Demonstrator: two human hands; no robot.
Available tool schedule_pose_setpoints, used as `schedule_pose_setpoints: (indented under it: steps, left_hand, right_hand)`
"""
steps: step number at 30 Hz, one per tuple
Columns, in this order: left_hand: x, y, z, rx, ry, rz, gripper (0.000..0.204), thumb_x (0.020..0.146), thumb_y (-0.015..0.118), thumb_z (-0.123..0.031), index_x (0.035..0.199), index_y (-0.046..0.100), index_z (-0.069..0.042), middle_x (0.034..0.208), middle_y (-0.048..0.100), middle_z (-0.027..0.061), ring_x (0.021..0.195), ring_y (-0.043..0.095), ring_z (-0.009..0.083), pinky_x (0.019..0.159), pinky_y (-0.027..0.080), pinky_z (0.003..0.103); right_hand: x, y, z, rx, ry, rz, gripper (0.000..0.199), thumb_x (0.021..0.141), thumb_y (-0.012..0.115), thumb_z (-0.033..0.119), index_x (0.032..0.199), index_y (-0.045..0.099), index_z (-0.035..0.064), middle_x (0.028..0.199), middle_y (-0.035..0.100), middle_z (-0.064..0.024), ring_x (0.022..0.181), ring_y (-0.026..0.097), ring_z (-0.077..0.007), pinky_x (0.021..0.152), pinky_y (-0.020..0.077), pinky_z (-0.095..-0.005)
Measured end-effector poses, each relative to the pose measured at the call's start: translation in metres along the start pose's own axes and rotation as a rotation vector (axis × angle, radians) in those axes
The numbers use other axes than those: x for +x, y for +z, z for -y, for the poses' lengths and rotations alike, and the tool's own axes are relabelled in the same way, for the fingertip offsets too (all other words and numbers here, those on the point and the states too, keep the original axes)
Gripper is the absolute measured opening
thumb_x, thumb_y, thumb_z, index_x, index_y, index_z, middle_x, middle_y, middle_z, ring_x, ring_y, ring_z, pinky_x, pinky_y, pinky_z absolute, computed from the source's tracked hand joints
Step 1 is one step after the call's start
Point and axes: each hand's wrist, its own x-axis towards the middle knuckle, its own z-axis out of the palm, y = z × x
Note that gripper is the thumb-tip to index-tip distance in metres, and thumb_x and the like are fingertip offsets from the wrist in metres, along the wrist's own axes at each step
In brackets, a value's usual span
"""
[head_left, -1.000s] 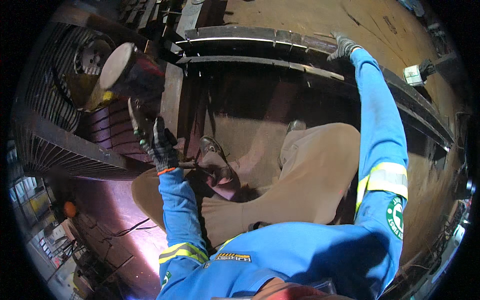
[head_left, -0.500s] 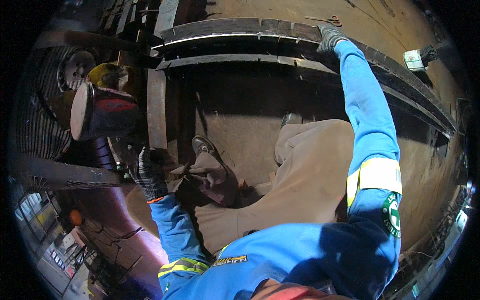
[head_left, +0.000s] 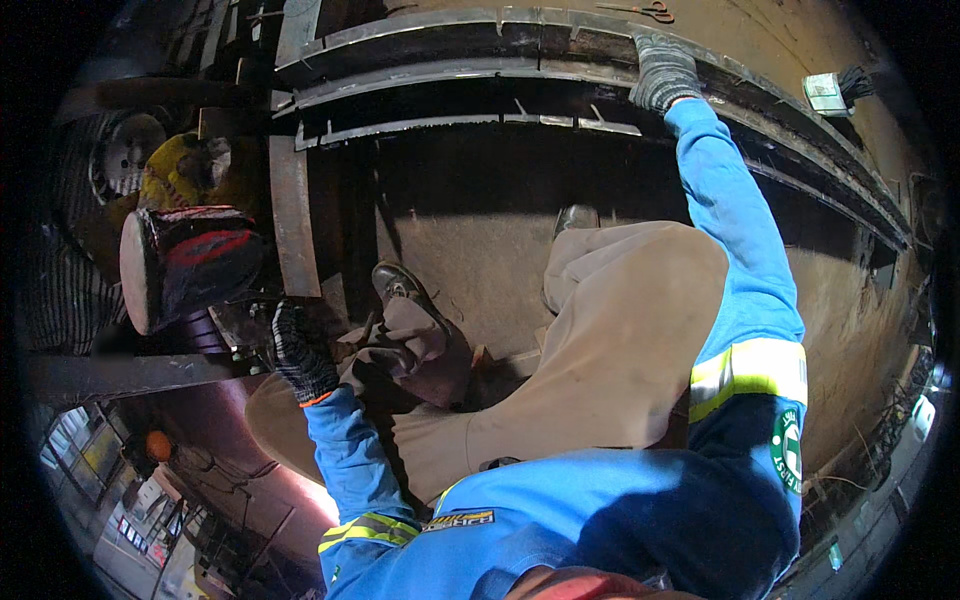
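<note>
Fingers of our left hand (head_left: 303,352) are partly curled near the end of a flat metal bar (head_left: 293,215), though we cannot tell whether they grip anything. Farther out, our right hand (head_left: 667,75) lies over the long metal beam (head_left: 440,45) in front of us, its grip unclear, with scissors (head_left: 655,11) just beyond.

Round green-and-white lettered badge (head_left: 788,450) on right sleeve (head_left: 738,265), dark-and-yellow lettered label (head_left: 460,520) on blue shirt (head_left: 600,490)
</note>
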Motion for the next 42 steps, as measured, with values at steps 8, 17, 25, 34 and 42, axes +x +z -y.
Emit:
schedule_pose_setpoints:
  steps: [8, 17, 25, 34, 42]
  left_hand:
    - [-0.007, 0.015, 0.021, -0.593, -0.262, 0.016, 0.022, 0.091, 0.050, -0.011, 0.107, 0.061, -0.001, 0.088, 0.062, 0.0039, 0.075, 0.057, 0.0114, 0.065, 0.047, 0.024]
    - [0.010, 0.025, -0.011, -0.178, -0.096, 0.003, 0.016, 0.087, 0.056, -0.016, 0.094, 0.063, -0.004, 0.083, 0.061, 0.0026, 0.071, 0.056, 0.0124, 0.066, 0.048, 0.028]
    - [0.010, 0.028, -0.016, -0.672, -0.686, 0.006, 0.010, 0.082, 0.060, -0.016, 0.086, 0.065, -0.008, 0.077, 0.062, 0.0045, 0.064, 0.057, 0.0156, 0.060, 0.048, 0.031]
    - [0.002, 0.046, 0.029, -0.189, -0.173, 0.032, 0.010, 0.081, 0.052, -0.012, 0.083, 0.061, -0.007, 0.082, 0.062, 0.0086, 0.079, 0.061, 0.0217, 0.070, 0.048, 0.032]
    - [-0.006, 0.046, 0.066, -0.182, -0.266, -0.031, 0.030, 0.084, 0.057, -0.015, 0.113, 0.058, -0.007, 0.107, 0.062, 0.0053, 0.098, 0.056, 0.0199, 0.093, 0.037, 0.035]
  right_hand:
    - [-0.001, 0.000, 0.003, -0.006, 0.025, -0.020, 0.096, 0.058, 0.080, 0.032, 0.137, 0.031, 0.0088, 0.138, 0.038, -0.0178, 0.128, 0.036, -0.0299, 0.107, 0.0298, -0.0403]
    - [-0.017, 0.000, 0.008, -0.006, 0.047, -0.104, 0.094, 0.054, 0.080, 0.028, 0.134, 0.036, 0.0099, 0.133, 0.042, -0.0168, 0.123, 0.040, -0.0315, 0.104, 0.0298, -0.0436]
    - [-0.033, 0.020, 0.019, -0.021, 0.118, -0.112, 0.095, 0.053, 0.080, 0.032, 0.134, 0.035, 0.0149, 0.131, 0.043, -0.0123, 0.124, 0.038, -0.0295, 0.106, 0.0241, -0.0476]
    - [-0.044, 0.005, 0.009, 0.036, -0.004, -0.085, 0.108, 0.054, 0.082, 0.034, 0.141, 0.022, 0.0123, 0.140, 0.033, -0.0154, 0.130, 0.030, -0.0326, 0.109, 0.0213, -0.0479]
    - [-0.090, -0.108, 0.039, 0.398, -0.353, 0.008, 0.071, 0.071, 0.070, 0.035, 0.129, 0.042, 0.0036, 0.128, 0.045, -0.0228, 0.120, 0.042, -0.0358, 0.102, 0.0344, -0.0408]
